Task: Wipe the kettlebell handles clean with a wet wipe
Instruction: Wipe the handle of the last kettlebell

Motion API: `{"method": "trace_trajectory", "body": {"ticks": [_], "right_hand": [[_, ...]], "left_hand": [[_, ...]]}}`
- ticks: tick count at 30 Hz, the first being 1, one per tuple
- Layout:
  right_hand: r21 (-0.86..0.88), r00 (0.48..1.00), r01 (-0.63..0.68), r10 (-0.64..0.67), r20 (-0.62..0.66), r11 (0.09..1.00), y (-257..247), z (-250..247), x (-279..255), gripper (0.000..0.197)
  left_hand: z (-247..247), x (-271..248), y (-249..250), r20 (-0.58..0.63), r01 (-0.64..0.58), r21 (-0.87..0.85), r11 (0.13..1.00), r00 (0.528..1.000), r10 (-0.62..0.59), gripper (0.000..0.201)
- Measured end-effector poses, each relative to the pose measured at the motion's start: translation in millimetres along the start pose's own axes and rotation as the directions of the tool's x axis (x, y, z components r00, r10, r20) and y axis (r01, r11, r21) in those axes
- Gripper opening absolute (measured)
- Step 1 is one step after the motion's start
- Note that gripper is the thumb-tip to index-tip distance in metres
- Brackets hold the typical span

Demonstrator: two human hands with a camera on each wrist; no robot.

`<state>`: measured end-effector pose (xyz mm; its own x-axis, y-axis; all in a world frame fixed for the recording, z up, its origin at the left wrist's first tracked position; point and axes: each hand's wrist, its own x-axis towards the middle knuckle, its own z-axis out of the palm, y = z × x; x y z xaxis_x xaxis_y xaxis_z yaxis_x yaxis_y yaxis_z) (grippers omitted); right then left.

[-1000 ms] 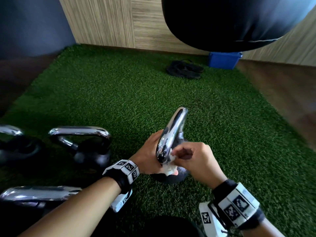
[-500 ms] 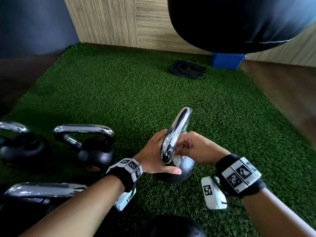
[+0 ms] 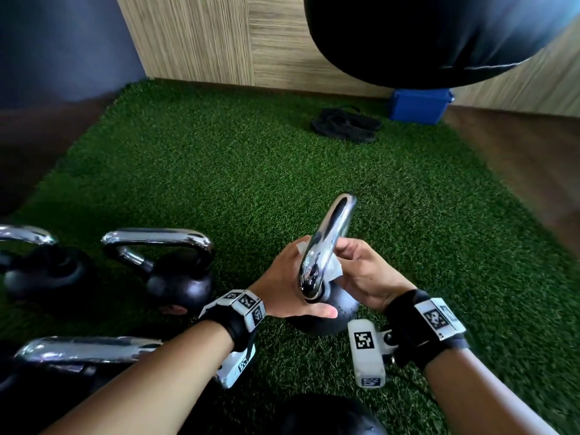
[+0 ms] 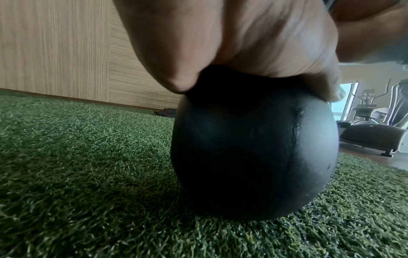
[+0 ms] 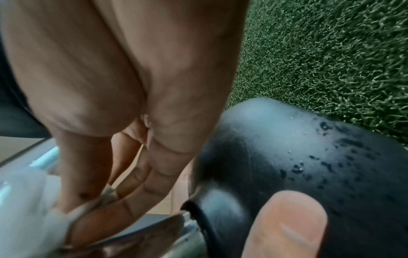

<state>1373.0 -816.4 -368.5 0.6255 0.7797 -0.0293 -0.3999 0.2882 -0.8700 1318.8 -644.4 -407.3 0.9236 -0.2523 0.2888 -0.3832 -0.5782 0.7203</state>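
Head view is showing the kettlebell (image 3: 329,312) standing on the green turf (image 3: 251,171), its chrome handle (image 3: 326,246) rising between both hands. The left hand (image 3: 288,287) is cupping the black ball just under the handle, thumb lying along its front, steadying it. The right hand (image 3: 364,274) is pinching the wet wipe (image 3: 334,269) against the handle's lower leg, fingers (image 5: 132,176) curling round the cloth in the right wrist view. Water droplets are beading on the ball (image 5: 320,157), so the left palm is probably risking a slip, and the kettlebell could be tipping on the soft turf if the rubbing pushes sideways. With only a small fold of wipe showing, the cloth may be bunching and missing the inner curve. Three other kettlebells (image 3: 175,265) are waiting at the left, likely unwiped
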Motion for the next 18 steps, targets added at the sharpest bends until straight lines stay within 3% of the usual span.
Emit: {"method": "trace_trajectory", "body": {"ticks": [3, 7, 12, 14, 18], "right_hand": [[0.062, 0.999, 0.032, -0.032, -0.004, 0.998, 1, 1, 0, 0.027], [0.231, 0.985, 0.148, -0.124, -0.118, 0.962, -4, 0, 7, 0.032], [0.139, 0.951, 0.205, -0.163, -0.264, 0.969, -1, 3, 12, 0.027], [0.06, 0.901, 0.266, -0.226, -0.369, 0.962, -2, 2, 15, 0.02], [-0.385, 0.743, 0.219, -0.409, -0.53, 0.897, -7, -3, 20, 0.031]], "left_hand": [[-3, 0, 4, 0.012, 0.03, -0.039, 0.999, 0.999, -0.03, 0.085], [1, -1, 0, 0.035, 0.106, 0.0, 0.994, 0.994, -0.106, 0.104], [2, -1, -1, 0.046, 0.126, 0.012, 0.992, 0.991, -0.127, 0.113], [1, -1, 0, 0.051, 0.167, -0.014, 0.986, 0.985, -0.166, 0.115], [1, -1, 2, 0.041, 0.153, -0.052, 0.987, 0.988, -0.151, 0.114]]}}
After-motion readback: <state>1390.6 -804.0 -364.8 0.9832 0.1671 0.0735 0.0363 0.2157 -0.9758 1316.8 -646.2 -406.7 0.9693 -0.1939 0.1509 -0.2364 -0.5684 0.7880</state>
